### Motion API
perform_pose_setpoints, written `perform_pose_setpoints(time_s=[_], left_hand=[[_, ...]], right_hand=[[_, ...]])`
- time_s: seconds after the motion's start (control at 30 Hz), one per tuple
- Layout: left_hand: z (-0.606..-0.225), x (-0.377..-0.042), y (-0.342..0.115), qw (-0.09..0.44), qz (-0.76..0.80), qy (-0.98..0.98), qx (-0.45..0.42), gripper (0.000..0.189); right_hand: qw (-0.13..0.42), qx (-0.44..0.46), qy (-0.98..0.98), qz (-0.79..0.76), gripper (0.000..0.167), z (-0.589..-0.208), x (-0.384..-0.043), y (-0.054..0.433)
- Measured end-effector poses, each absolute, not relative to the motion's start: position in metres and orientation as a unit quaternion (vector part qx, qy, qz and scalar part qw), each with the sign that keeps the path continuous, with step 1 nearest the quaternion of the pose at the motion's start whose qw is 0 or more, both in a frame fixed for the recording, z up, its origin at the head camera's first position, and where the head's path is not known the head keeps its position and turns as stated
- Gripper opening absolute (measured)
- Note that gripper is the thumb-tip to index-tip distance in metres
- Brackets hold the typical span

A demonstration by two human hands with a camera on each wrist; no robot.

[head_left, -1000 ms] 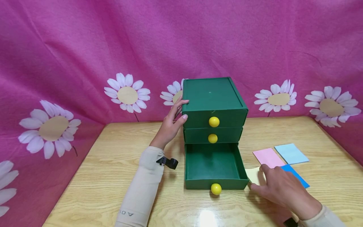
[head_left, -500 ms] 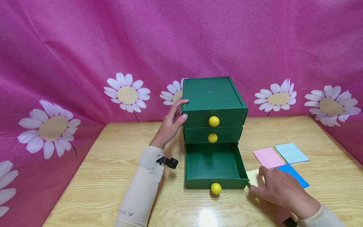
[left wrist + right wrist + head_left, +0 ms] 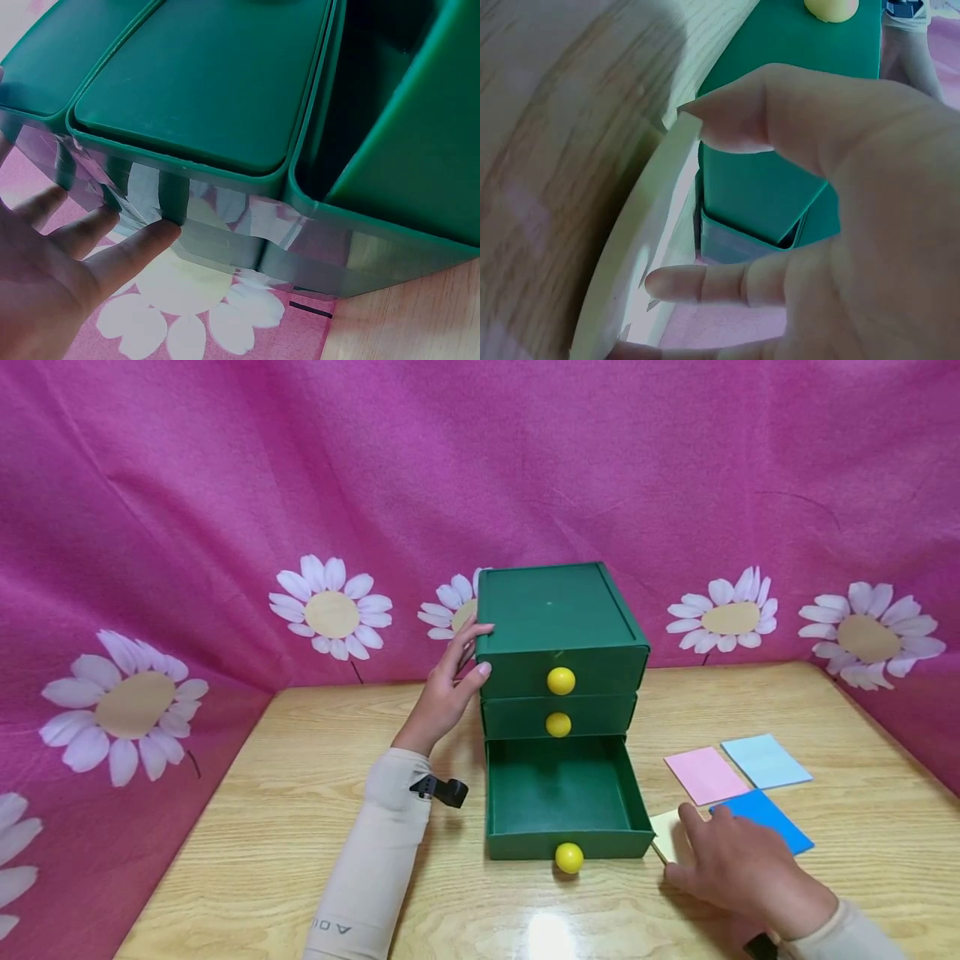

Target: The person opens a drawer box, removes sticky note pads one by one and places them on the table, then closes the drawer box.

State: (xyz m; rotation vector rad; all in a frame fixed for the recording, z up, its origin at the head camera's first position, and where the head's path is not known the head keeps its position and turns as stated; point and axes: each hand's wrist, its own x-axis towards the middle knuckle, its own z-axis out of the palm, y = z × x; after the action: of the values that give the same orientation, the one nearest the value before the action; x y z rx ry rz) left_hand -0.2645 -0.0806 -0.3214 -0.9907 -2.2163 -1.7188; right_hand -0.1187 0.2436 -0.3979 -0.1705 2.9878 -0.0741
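A green three-drawer cabinet [image 3: 558, 610] with yellow knobs stands on the table, its bottom drawer [image 3: 525, 846] pulled out and bare inside. My left hand [image 3: 446, 697] rests against the cabinet's upper left side, fingers extended; the left wrist view has these fingers [image 3: 142, 244] along the clear side wall. Right of the open drawer, my right hand [image 3: 738, 870] pinches a pale yellow sticky note pad [image 3: 670, 837]. In the right wrist view the thumb [image 3: 731, 116] is at one corner of the pad [image 3: 634, 232], with fingertips on its face. The hand hides part of the pad.
Pink [image 3: 705, 775], light blue [image 3: 767, 760] and blue [image 3: 768, 822] sticky note pads lie on the wooden table [image 3: 315, 827] beyond the right hand. A magenta cloth [image 3: 375, 468] with white flowers hangs behind and at both sides.
The right hand has shifted slightly, and the yellow pad's edge shows more beside the thumb. The left hand keeps its place on the cabinet. The head view has moved a little.
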Motion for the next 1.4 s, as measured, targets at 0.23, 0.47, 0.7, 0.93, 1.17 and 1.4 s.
perform_pose_setpoints(time_s=[0.23, 0.47, 0.7, 0.93, 1.17, 1.4], left_hand=[[-0.322, -0.265, -0.081, 0.084, -0.576, -0.742, -0.332, 0.050], [-0.323, -0.265, -0.081, 0.087, -0.579, -0.736, -0.340, 0.049], [-0.323, -0.265, -0.081, 0.087, -0.581, -0.735, -0.340, 0.049], [-0.328, -0.269, -0.081, 0.084, -0.582, -0.733, -0.343, 0.049], [-0.333, -0.275, -0.081, 0.084, -0.583, -0.734, -0.337, 0.049], [-0.320, -0.263, -0.081, 0.080, -0.576, -0.743, -0.333, 0.049]], right_hand=[[0.055, -0.061, 0.997, -0.009, 0.061, -0.402, -0.116, 0.241], [0.058, -0.069, 0.996, 0.005, 0.053, -0.402, -0.114, 0.238], [0.071, -0.068, 0.995, 0.009, 0.047, -0.400, -0.115, 0.236], [0.065, -0.061, 0.996, 0.006, 0.045, -0.399, -0.115, 0.235], [0.073, -0.064, 0.995, 0.010, 0.048, -0.400, -0.115, 0.237], [0.075, -0.062, 0.995, 0.005, 0.046, -0.397, -0.115, 0.237]])
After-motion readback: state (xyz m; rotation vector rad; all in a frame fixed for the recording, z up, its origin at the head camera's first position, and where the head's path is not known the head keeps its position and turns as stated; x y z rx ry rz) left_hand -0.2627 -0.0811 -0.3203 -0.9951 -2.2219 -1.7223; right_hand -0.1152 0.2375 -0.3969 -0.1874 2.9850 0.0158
